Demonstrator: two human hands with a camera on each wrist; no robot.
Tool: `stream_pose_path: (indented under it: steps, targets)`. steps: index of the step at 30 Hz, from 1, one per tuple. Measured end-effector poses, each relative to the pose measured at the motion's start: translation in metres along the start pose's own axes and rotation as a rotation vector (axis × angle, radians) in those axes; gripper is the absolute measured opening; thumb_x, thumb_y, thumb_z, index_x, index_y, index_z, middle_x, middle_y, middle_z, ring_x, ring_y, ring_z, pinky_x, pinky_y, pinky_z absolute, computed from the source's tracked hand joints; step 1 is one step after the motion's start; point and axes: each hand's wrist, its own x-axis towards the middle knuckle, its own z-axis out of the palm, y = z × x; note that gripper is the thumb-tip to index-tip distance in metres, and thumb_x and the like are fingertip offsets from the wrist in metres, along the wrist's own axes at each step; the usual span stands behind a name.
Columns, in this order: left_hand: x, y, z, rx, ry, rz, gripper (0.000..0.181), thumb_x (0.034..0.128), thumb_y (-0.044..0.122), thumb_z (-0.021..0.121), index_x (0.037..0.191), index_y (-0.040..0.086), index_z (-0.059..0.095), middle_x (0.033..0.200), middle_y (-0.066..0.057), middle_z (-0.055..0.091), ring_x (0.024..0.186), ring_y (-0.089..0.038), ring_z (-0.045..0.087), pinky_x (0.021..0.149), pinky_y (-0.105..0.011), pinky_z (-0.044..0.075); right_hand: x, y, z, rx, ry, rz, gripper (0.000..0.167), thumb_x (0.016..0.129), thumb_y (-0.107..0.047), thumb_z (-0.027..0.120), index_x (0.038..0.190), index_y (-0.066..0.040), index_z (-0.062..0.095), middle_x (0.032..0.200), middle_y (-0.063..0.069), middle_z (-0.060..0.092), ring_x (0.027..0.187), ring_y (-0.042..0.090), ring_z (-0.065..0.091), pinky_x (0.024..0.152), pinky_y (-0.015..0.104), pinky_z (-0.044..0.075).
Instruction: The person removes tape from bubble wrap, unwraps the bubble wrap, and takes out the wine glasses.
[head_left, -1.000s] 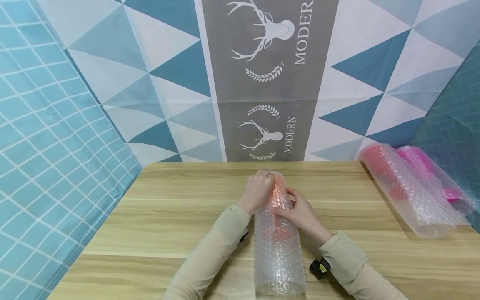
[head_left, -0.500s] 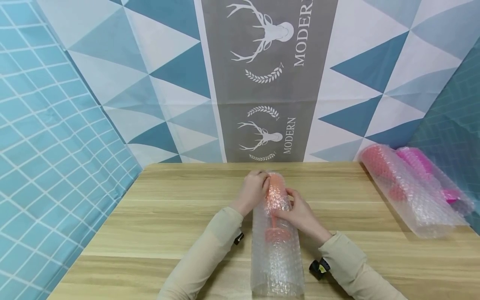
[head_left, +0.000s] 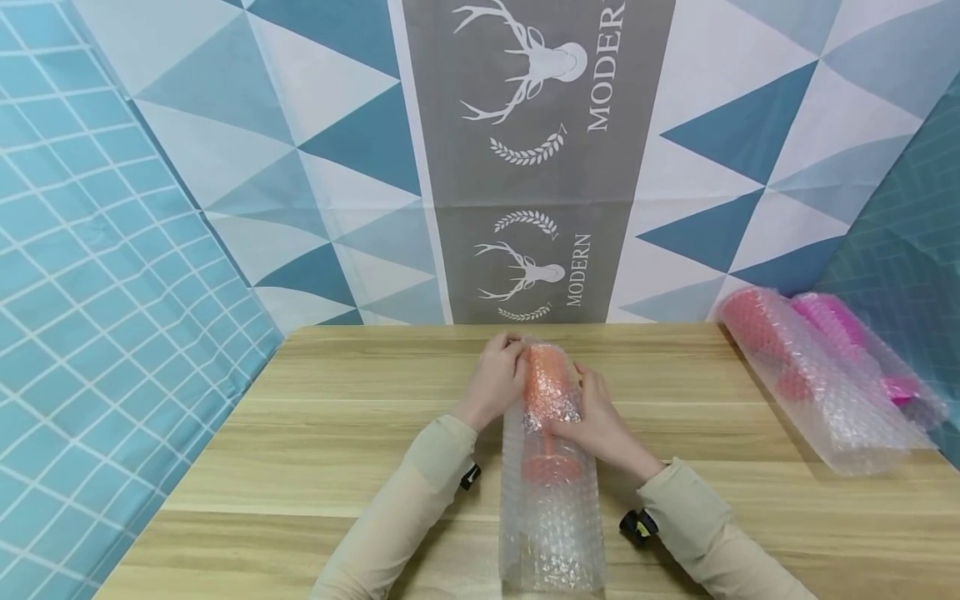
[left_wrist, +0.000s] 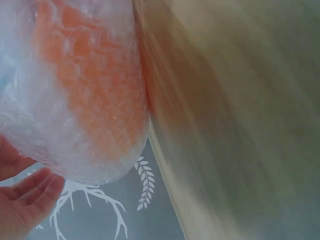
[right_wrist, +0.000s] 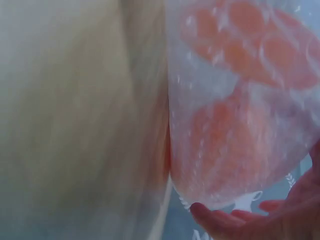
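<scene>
An orange-red stemmed goblet [head_left: 546, 383] lies inside a roll of clear bubble wrap [head_left: 553, 537] on the table, bowl toward the far edge and round foot nearer. At the roll's far left edge, my left hand [head_left: 495, 375] holds the film with its fingers bent; in the left wrist view that hand [left_wrist: 27, 200] is by the roll's end. From the right, my right hand [head_left: 606, 423] grips the roll, thumb across the top at the stem. The right wrist view shows this hand's fingers [right_wrist: 215, 220] beside the rounded end. Film partly blurs the goblet.
Two more bubble-wrapped bundles lie at the table's right edge, one with a red thing [head_left: 757, 329] inside, the other with a bright pink thing [head_left: 836, 321]. The wooden table [head_left: 300, 467] meets a patterned cloth backdrop [head_left: 525, 183] behind.
The roll and the goblet in it have shifted slightly left. My left hand has moved left with the wrap's edge, while my right hand stays at the roll's right side.
</scene>
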Motion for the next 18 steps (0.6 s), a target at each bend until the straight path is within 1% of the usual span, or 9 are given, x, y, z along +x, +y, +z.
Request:
stream_pose_path:
  steps: [2,4,7,10,12,15,18]
  targets:
    - [-0.001,-0.001,-0.001,-0.016,-0.003,-0.015,0.026,0.0872,0.007,0.047,0.105,-0.003,0.063,0.110,-0.014,0.056,0.101,-0.027,0.055,0.089,-0.036,0.046,0.000,0.000,-0.002,-0.049,0.011,-0.036,0.104,0.070,-0.024,0.075,0.143,0.000,0.004,0.143,0.026,0.014,0.127,0.045,0.027,0.098,0.058,0.031]
    - [-0.001,-0.004,-0.002,-0.032,-0.015,-0.034,0.027,0.0858,0.007,0.047,0.106,-0.004,0.062,0.112,-0.015,0.055,0.100,-0.027,0.055,0.088,-0.036,0.047,0.000,-0.001,-0.003,-0.070,0.015,-0.082,0.104,0.069,-0.021,0.075,0.144,-0.003,0.005,0.146,0.024,0.011,0.130,0.044,0.023,0.098,0.060,0.029]
    - [-0.002,-0.008,-0.005,-0.053,-0.032,-0.072,0.029,0.0847,0.009,0.047,0.107,-0.003,0.061,0.114,-0.016,0.054,0.099,-0.028,0.056,0.088,-0.036,0.047,0.001,-0.001,-0.004,-0.113,0.001,-0.176,0.099,0.070,-0.018,0.074,0.144,-0.003,0.009,0.148,0.021,0.009,0.133,0.041,0.017,0.099,0.061,0.026]
    - [-0.004,-0.012,-0.007,-0.045,-0.041,-0.099,0.029,0.0845,0.011,0.048,0.107,-0.002,0.061,0.115,-0.016,0.053,0.101,-0.029,0.056,0.090,-0.037,0.046,0.003,-0.001,-0.004,-0.145,-0.020,-0.251,0.094,0.071,-0.016,0.072,0.144,-0.003,0.014,0.151,0.017,0.009,0.136,0.038,0.011,0.102,0.061,0.021]
    - [-0.004,-0.014,-0.008,-0.039,-0.046,-0.113,0.029,0.0837,0.012,0.050,0.108,-0.001,0.061,0.116,-0.017,0.053,0.102,-0.030,0.056,0.090,-0.038,0.046,0.003,0.000,-0.005,-0.153,-0.042,-0.276,0.093,0.071,-0.015,0.071,0.144,-0.004,0.015,0.151,0.015,0.008,0.136,0.037,0.011,0.102,0.061,0.020]
    - [-0.006,-0.015,-0.010,-0.036,-0.063,-0.141,0.031,0.0830,0.015,0.056,0.109,0.000,0.060,0.119,-0.017,0.052,0.105,-0.031,0.054,0.092,-0.039,0.045,0.003,0.000,-0.006,-0.151,-0.074,-0.290,0.094,0.073,-0.014,0.070,0.146,-0.008,0.011,0.152,0.012,0.005,0.137,0.035,0.010,0.102,0.061,0.020]
    - [-0.007,-0.017,-0.012,-0.048,-0.075,-0.171,0.033,0.0815,0.019,0.062,0.110,0.002,0.060,0.120,-0.017,0.051,0.108,-0.031,0.053,0.094,-0.040,0.044,0.004,0.000,-0.007,-0.165,-0.099,-0.309,0.093,0.075,-0.015,0.068,0.146,-0.008,0.008,0.152,0.013,0.004,0.137,0.035,0.009,0.103,0.060,0.019]
